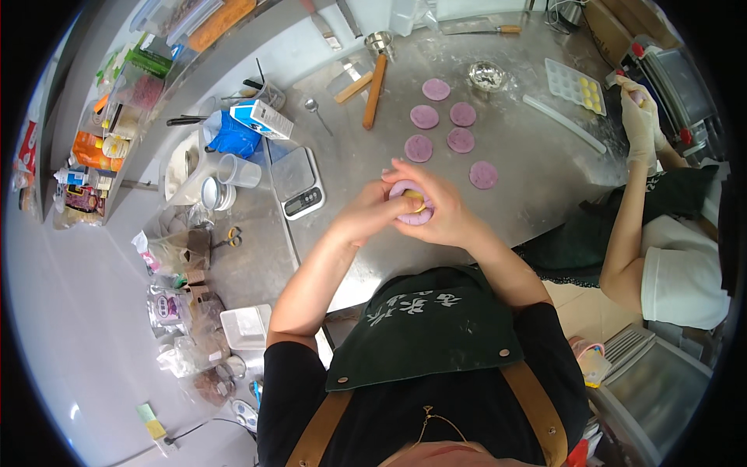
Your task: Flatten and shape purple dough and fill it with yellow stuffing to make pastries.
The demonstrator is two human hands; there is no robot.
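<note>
Between my hands, above the steel table, is a round of purple dough (414, 217) with a yellow filling (418, 198) in its middle. My left hand (367, 212) curls against the dough's left side, its thumb pressed onto the filling. Cupped round the right side and underneath, my right hand (445, 208) holds the dough too. Beyond my hands several flat purple dough discs lie on the table, the nearest dough disc (483, 174) to the right. The lower fingers of both hands are partly hidden.
A kitchen scale (302, 201) stands left of my hands. Farther back lie a wooden rolling pin (374, 93), a metal bowl (486, 75) and a tray of yellow balls (574, 84). At the right, a gloved co-worker's hand (640, 128) holds a purple piece. Bags and tubs crowd the left.
</note>
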